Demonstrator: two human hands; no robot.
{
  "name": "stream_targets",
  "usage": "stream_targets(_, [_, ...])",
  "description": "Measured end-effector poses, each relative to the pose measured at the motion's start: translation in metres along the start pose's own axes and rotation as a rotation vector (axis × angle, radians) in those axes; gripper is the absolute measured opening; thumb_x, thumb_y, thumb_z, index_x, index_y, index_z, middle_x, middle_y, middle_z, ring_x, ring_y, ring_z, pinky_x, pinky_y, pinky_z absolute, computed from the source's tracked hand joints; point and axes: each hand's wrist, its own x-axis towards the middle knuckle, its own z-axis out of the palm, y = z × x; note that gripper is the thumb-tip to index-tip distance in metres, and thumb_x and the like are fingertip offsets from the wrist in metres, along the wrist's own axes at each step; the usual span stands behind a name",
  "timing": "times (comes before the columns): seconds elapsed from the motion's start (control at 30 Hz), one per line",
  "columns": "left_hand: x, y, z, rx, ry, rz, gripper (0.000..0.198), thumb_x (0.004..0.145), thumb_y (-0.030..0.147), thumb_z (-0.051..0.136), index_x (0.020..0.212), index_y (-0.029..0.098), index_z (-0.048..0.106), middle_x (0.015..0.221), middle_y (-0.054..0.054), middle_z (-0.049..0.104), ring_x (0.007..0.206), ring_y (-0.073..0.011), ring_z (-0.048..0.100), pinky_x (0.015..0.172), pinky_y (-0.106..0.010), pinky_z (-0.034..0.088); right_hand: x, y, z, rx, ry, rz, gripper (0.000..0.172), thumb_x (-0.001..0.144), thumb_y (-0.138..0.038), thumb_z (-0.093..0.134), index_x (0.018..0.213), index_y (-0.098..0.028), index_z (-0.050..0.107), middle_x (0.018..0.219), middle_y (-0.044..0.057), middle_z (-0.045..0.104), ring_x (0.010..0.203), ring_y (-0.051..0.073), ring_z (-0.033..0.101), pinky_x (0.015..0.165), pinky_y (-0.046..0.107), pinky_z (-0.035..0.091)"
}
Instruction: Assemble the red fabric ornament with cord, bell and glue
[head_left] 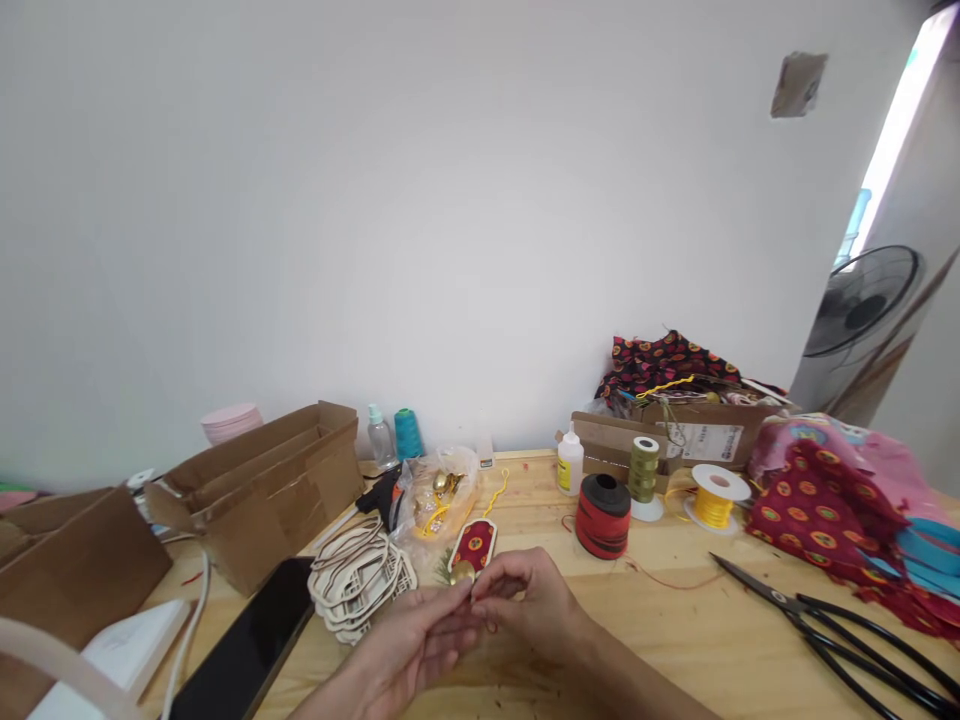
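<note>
My left hand [409, 640] and my right hand [529, 605] meet low over the wooden table [675, 640], fingertips pinched together around a small gold bell [462, 572]. Just behind the fingers lies a red oval ornament with a white edge [474, 545]. A stack of pale wooden cut-out shapes [360, 582] sits left of my left hand. What exactly each fingertip grips is partly hidden.
Open cardboard boxes [262, 490] stand at the left, a black phone [247, 650] beside them. A red spool [602, 515], green spool [643, 470], yellow spool [716, 497], glue bottle [570, 462], bag of bells [435, 495], black scissors [840, 625] and patterned fabric [832, 515] lie around.
</note>
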Motion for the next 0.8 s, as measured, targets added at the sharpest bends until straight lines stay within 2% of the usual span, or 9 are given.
stream_targets(0.13, [0.002, -0.001, -0.005, 0.001, 0.005, 0.012, 0.023, 0.058, 0.032, 0.072, 0.062, 0.012, 0.061, 0.052, 0.000, 0.065, 0.043, -0.0060, 0.058, 0.037, -0.010, 0.042, 0.001, 0.006, 0.001, -0.019, 0.001, -0.004, 0.014, 0.059, -0.027, 0.069, 0.066, -0.016, 0.066, 0.055, -0.002, 0.060, 0.044, 0.006, 0.049, 0.045, 0.017, 0.039])
stream_targets(0.3, [0.002, -0.002, -0.011, 0.060, -0.032, 0.020, 0.023, 0.061, 0.029, 0.071, 0.066, 0.008, 0.063, 0.057, -0.004, 0.066, 0.044, -0.0050, 0.057, 0.042, -0.011, 0.045, 0.001, 0.007, 0.000, -0.132, 0.028, -0.053, 0.007, 0.061, -0.019, 0.067, 0.067, -0.016, 0.067, 0.058, -0.001, 0.060, 0.047, 0.008, 0.051, 0.046, 0.018, 0.041])
stream_targets(0.4, [0.001, -0.002, -0.014, 0.045, -0.034, 0.009, 0.020, 0.060, 0.026, 0.072, 0.063, 0.008, 0.063, 0.057, -0.003, 0.065, 0.043, -0.0038, 0.055, 0.044, -0.011, 0.045, -0.001, 0.004, -0.001, -0.287, 0.020, -0.132, 0.007, 0.063, -0.014, 0.064, 0.068, -0.016, 0.068, 0.062, 0.001, 0.062, 0.052, 0.010, 0.053, 0.051, 0.020, 0.042])
stream_targets(0.53, [0.001, -0.002, -0.015, 0.049, -0.014, 0.012, 0.021, 0.053, 0.024, 0.076, 0.059, 0.011, 0.061, 0.052, 0.002, 0.061, 0.040, -0.0021, 0.051, 0.044, -0.011, 0.043, -0.004, -0.002, -0.003, -0.494, -0.044, -0.278, 0.017, 0.065, -0.007, 0.058, 0.075, -0.017, 0.069, 0.067, 0.004, 0.065, 0.059, 0.012, 0.055, 0.055, 0.020, 0.043])
stream_targets(0.63, [0.003, 0.003, -0.015, 0.249, 0.024, 0.053, 0.027, 0.051, 0.032, 0.075, 0.054, 0.012, 0.058, 0.044, 0.004, 0.055, 0.035, -0.0023, 0.045, 0.038, -0.012, 0.037, -0.004, -0.004, -0.003, -0.598, -0.057, -0.352, 0.018, 0.068, -0.009, 0.057, 0.077, -0.018, 0.069, 0.070, 0.005, 0.066, 0.063, 0.014, 0.058, 0.059, 0.021, 0.043])
stream_targets(0.7, [0.005, 0.009, -0.015, 0.505, 0.025, 0.119, 0.029, 0.054, 0.038, 0.069, 0.050, 0.012, 0.056, 0.041, 0.004, 0.052, 0.035, -0.0038, 0.043, 0.037, -0.014, 0.035, -0.003, -0.004, -0.002, -0.631, -0.068, -0.374, 0.018, 0.071, -0.012, 0.056, 0.079, -0.021, 0.069, 0.071, 0.004, 0.067, 0.065, 0.014, 0.059, 0.061, 0.021, 0.043])
stream_targets(0.8, [0.006, 0.018, -0.014, 0.827, 0.042, 0.234, 0.023, 0.058, 0.034, 0.061, 0.049, 0.014, 0.056, 0.039, 0.005, 0.049, 0.037, -0.0077, 0.043, 0.039, -0.018, 0.034, -0.002, -0.003, 0.001, -0.678, -0.071, -0.356, 0.019, 0.072, -0.012, 0.056, 0.079, -0.023, 0.069, 0.073, 0.003, 0.068, 0.066, 0.014, 0.060, 0.062, 0.020, 0.043])
